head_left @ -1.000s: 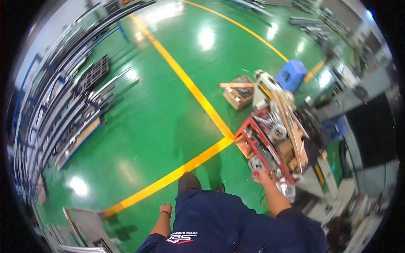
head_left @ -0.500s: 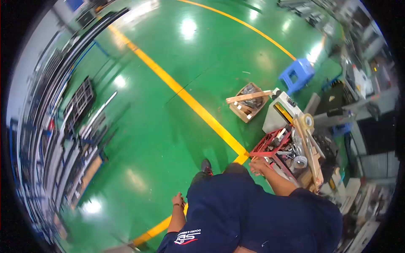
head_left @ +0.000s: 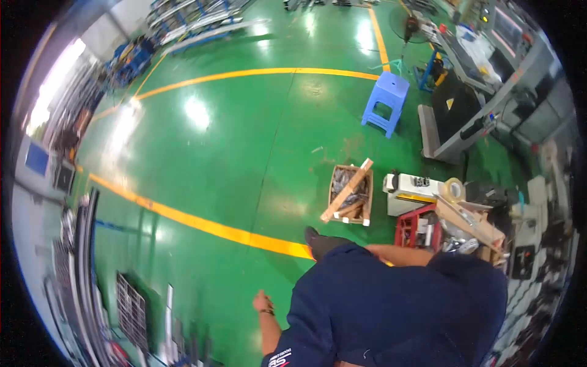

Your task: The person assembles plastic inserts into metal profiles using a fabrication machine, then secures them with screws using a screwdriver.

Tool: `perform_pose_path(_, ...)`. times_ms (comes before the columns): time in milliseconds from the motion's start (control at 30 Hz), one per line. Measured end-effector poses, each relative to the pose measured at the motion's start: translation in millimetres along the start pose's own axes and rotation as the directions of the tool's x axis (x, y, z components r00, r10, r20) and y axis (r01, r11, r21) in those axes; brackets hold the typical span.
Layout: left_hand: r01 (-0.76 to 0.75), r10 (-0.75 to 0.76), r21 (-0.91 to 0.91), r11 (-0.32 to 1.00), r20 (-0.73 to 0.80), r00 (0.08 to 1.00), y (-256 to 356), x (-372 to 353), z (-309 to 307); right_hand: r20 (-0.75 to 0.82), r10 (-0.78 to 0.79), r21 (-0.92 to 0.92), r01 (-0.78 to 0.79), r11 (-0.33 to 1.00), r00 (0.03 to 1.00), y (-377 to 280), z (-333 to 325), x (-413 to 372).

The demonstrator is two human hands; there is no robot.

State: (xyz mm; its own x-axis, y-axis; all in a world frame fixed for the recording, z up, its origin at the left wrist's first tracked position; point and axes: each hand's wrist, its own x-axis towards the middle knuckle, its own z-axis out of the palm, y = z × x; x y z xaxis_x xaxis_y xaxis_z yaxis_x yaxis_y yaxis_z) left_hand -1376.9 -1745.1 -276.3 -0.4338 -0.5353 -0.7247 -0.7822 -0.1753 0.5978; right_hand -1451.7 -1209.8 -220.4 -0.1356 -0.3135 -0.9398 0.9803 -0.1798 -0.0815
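My left hand point(head_left: 263, 301), a band at its wrist, hangs at my side over the green floor point(head_left: 244, 140) and holds nothing. My right forearm point(head_left: 397, 254) lies across my front beside a red cart point(head_left: 411, 231) loaded with metal parts. I cannot make out the right hand's fingers. My dark blue workwear point(head_left: 391, 312) fills the bottom of the view, with one shoe point(head_left: 312, 235) by the yellow floor line point(head_left: 202, 223).
An open cardboard box point(head_left: 362, 196) of metal pieces has a wooden slat point(head_left: 347, 191) lying across it. A white machine point(head_left: 411, 186) and a tape roll point(head_left: 453, 188) sit right of it. A blue stool point(head_left: 385, 101) stands farther off; grey machines point(head_left: 471, 116) line the right.
The view has swung round to the right, so the box, cart and stool now lie ahead. My right hand has come off the red cart's edge. My left hand still hangs at my side.
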Motion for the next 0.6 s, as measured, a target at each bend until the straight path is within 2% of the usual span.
perform_pose_path(67, 0.044, -0.064, 0.173, 0.984, 0.108, 0.992, 60.1, -3.5, 29.2, 0.113, 0.071, -0.131, -0.056, 0.990, 0.991, -78.9, -2.3, 45.9)
perform_pose_path(100, -0.084, 0.064, 0.124, 0.989, 0.152, 0.986, 74.7, 7.9, 45.2, 0.030, 0.041, -0.284, -0.031, 0.958, 0.999, -108.7, 9.1, 44.9)
perform_pose_path(167, -0.093, 0.052, 0.198, 0.976, 0.204, 0.978, 112.3, 19.5, 71.2, -0.160, -0.053, -0.580, -0.050, 0.813, 0.986, -176.8, 29.7, 31.2)
perform_pose_path(200, -0.086, 0.027, 0.251, 0.964, 0.227, 0.974, 130.9, 27.5, 83.7, -0.064, -0.047, -0.579, 0.001, 0.815, 0.997, -208.2, 38.2, 1.6)
perform_pose_path(267, -0.091, -0.009, 0.357, 0.930, 0.269, 0.963, 175.8, 47.7, 109.4, 0.184, -0.146, -0.478, 0.219, 0.850, 0.972, -261.0, 34.6, 20.4)
perform_pose_path(333, -0.131, -0.028, 0.455, 0.881, 0.325, 0.945, 227.8, 75.8, 146.2, 0.133, -0.298, -0.219, 0.321, 0.922, 0.945, -301.5, 60.6, -23.8)
perform_pose_path(367, -0.158, -0.035, 0.502, 0.850, 0.353, 0.935, 257.2, 92.6, 171.7, 0.081, -0.299, -0.122, 0.307, 0.944, 0.951, -321.8, 56.1, 3.2)
perform_pose_path(400, -0.194, -0.041, 0.543, 0.817, 0.390, 0.920, 293.3, 112.7, 204.8, -0.004, -0.374, -0.176, 0.368, 0.913, 0.927, -354.3, 42.4, 31.9)
perform_pose_path(500, -0.311, -0.034, 0.619, 0.721, 0.480, 0.877, 395.1, 158.3, 291.2, -0.115, -0.282, -0.134, 0.266, 0.954, 0.953, -403.0, 14.9, 94.6)
perform_pose_path(533, -0.349, -0.032, 0.634, 0.691, 0.509, 0.860, 428.4, 174.8, 317.4, -0.170, -0.299, -0.153, 0.274, 0.949, 0.939, -420.0, 22.8, 86.3)
perform_pose_path(567, -0.386, -0.030, 0.648, 0.657, 0.533, 0.845, 460.9, 191.0, 342.7, -0.218, -0.374, -0.097, 0.361, 0.927, 0.901, -432.2, 28.9, 73.5)
perform_pose_path(600, -0.422, -0.028, 0.659, 0.623, 0.557, 0.830, 494.9, 208.1, 365.6, -0.261, -0.356, -0.103, 0.341, 0.934, 0.897, -460.7, 25.5, 82.3)
